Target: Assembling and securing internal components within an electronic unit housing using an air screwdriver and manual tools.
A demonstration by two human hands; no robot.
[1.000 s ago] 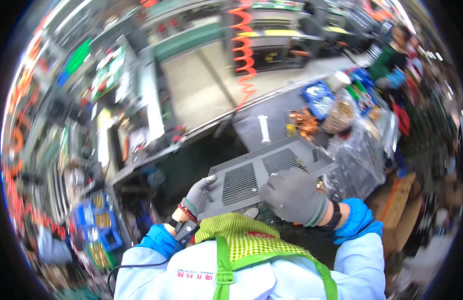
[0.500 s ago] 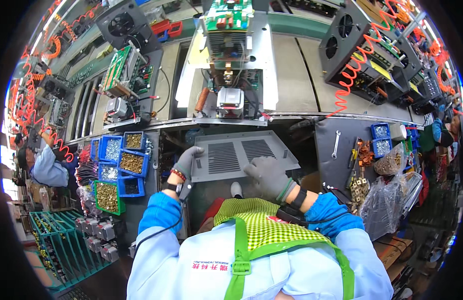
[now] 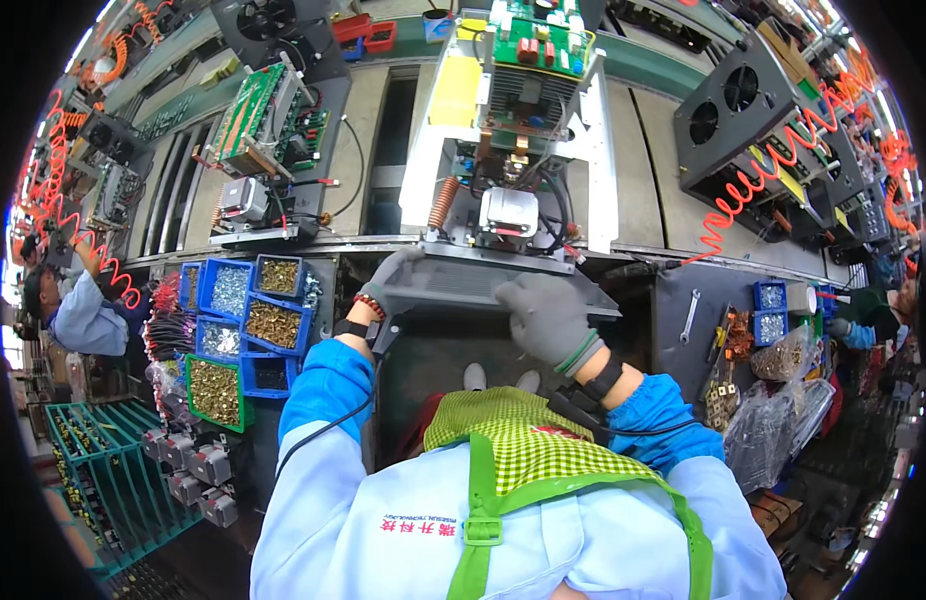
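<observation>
A grey metal panel [image 3: 448, 285] with slotted vents tilts steeply below the front edge of an open chassis [image 3: 483, 258]. My gloved left hand [image 3: 388, 278] grips the panel at its left end, close to the chassis edge. In front of the panel's right part is my gloved right hand [image 3: 551, 322], its fingers curled; what they hold, if anything, is hidden. On the chassis sit a silver transformer-like block [image 3: 509, 215], a copper coil [image 3: 444, 203] and a green circuit board [image 3: 543, 45] on a finned heat sink.
Blue bins [image 3: 273, 325] and a green bin [image 3: 219, 390] of small hardware stand at left. A wrench [image 3: 689, 316] lies at right, near plastic-wrapped parts [image 3: 773, 430]. Another chassis [image 3: 253, 140] sits left on the line, a fan housing [image 3: 733, 110] right. A co-worker [image 3: 78, 310] is far left.
The panel has gone forward, up to the chassis front, and tilted so its vents show less. Both my hands moved with it. The view has shifted a little.
</observation>
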